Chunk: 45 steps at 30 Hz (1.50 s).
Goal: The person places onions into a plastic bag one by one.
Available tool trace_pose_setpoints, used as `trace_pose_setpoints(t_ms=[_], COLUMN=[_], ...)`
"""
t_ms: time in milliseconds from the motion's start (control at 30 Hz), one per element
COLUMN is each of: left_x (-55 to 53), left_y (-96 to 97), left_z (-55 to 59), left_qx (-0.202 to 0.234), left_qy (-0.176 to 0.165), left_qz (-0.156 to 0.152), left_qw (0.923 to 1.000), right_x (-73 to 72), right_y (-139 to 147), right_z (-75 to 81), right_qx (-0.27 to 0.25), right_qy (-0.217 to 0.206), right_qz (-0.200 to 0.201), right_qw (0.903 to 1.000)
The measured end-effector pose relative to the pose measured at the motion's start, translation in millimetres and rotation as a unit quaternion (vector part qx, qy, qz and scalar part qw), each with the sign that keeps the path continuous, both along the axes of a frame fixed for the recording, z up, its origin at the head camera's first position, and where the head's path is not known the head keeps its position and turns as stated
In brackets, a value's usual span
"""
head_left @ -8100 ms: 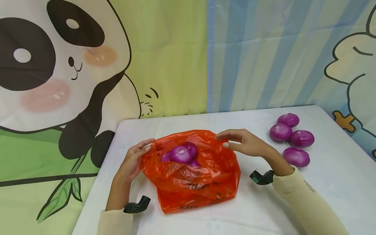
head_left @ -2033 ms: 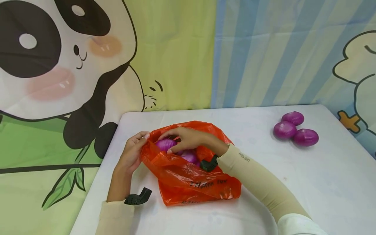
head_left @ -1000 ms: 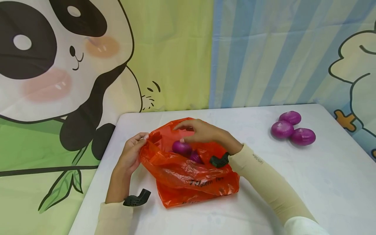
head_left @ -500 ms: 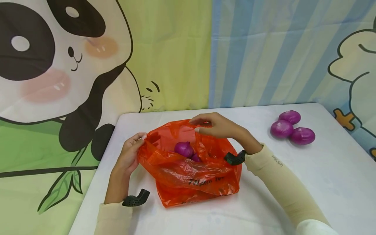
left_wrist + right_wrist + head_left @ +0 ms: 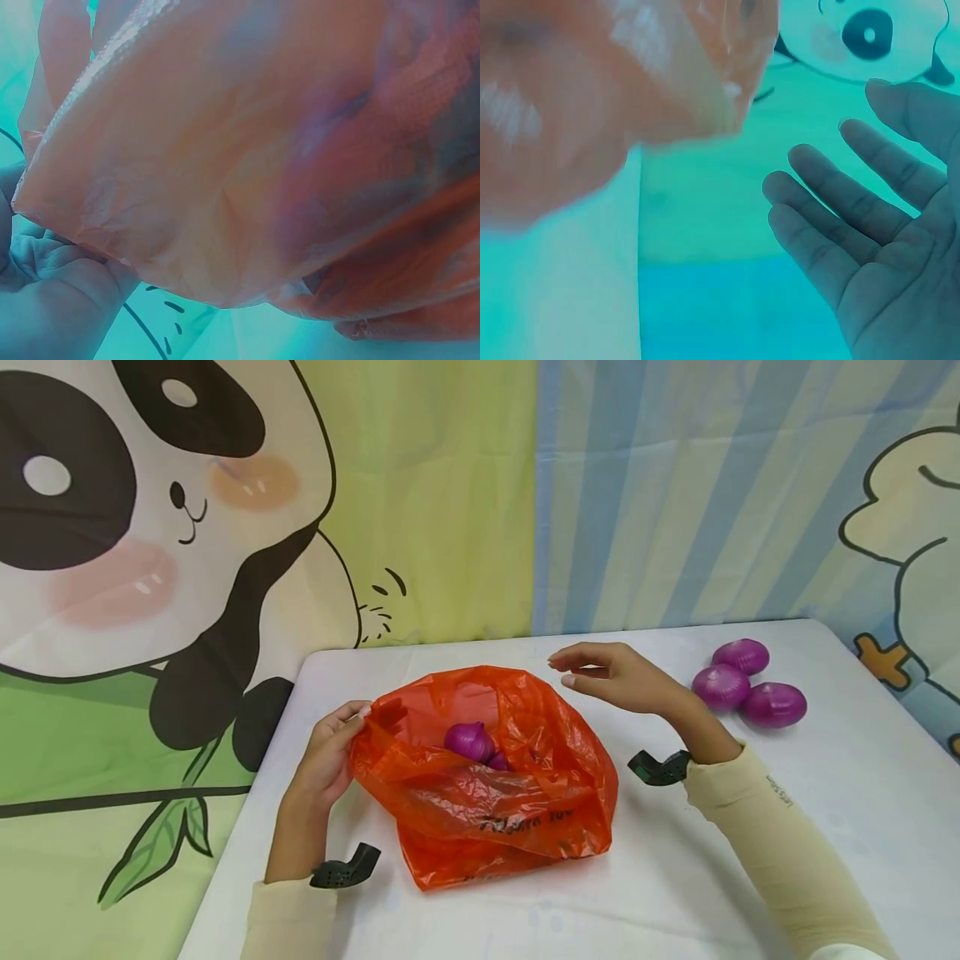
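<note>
An orange-red plastic bag (image 5: 517,818) with black lettering lies on the table with its mouth held wide. Purple onions show inside: one onion (image 5: 468,741) plainly, another only partly behind the front fold. My left hand (image 5: 324,760) pinches the bag's rim at its left corner; in the left wrist view the bag film (image 5: 202,165) hides most of the fingers. Beyond the bag's right side, my right hand (image 5: 628,681) hovers above the table, holding nothing. Its fingers (image 5: 855,214) are spread and relaxed in the right wrist view, apart from the bag.
Three purple onions (image 5: 722,687) sit grouped at the table's back right, just past the right hand. The white tabletop (image 5: 660,877) ends at a cloth backdrop (image 5: 442,527) printed with a panda. Each wrist carries a small black device (image 5: 347,867).
My right hand has come out of the bag and moved right, empty. Loose onions at the right are one fewer than 8 seconds ago. My left hand stays on the bag's rim.
</note>
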<state>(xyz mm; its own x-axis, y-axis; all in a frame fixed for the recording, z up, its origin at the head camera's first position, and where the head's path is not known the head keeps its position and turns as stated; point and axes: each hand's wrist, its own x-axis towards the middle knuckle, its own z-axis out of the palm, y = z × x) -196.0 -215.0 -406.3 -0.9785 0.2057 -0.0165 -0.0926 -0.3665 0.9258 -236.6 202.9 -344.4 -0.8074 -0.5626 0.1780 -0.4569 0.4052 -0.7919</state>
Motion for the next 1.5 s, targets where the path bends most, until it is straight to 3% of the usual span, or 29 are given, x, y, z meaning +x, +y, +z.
trace_pose_setpoints(t_ms=[200, 367, 467, 633, 867, 1200, 1333, 1500], left_x=[-1.3, -0.8, 0.5, 1.8, 1.7, 2.3, 2.4, 2.3], left_y=[2.1, 3.9, 3.5, 2.7, 4.3, 4.7, 4.5, 5.1], left_z=[-2.3, -1.7, -0.4, 0.0, 0.5, 0.3, -0.2, -1.1], left_qx=[0.009, 0.005, 0.000, 0.000, 0.002, 0.001, -0.005, -0.008], left_qy=[0.002, 0.000, 0.000, 0.003, 0.006, -0.001, -0.003, -0.006], left_qz=[-0.004, -0.006, -0.007, -0.005, -0.008, -0.009, -0.007, -0.008], left_qw=[0.9999, 1.0000, 1.0000, 1.0000, 0.9999, 1.0000, 1.0000, 0.9999], right_x=[6.7, 16.1, 20.7, 26.6, 39.8, 50.2, 49.6, 48.4], right_y=[39.0, 72.3, 89.1, 116.8, 166.5, 218.0, 227.1, 233.3], right_z=[2.7, 4.0, 3.5, 2.8, -13.1, -58.7, -72.2, -84.4], right_qx=[0.002, 0.006, -0.006, 0.003, 0.064, 0.063, 0.060, 0.093], right_qy=[0.001, 0.002, 0.030, 0.056, -0.014, -0.059, -0.061, -0.099], right_qz=[-0.051, -0.134, -0.175, -0.236, -0.343, -0.390, -0.386, -0.364], right_qw=[0.9987, 0.9910, 0.9841, 0.9701, 0.9369, 0.9165, 0.9187, 0.9214])
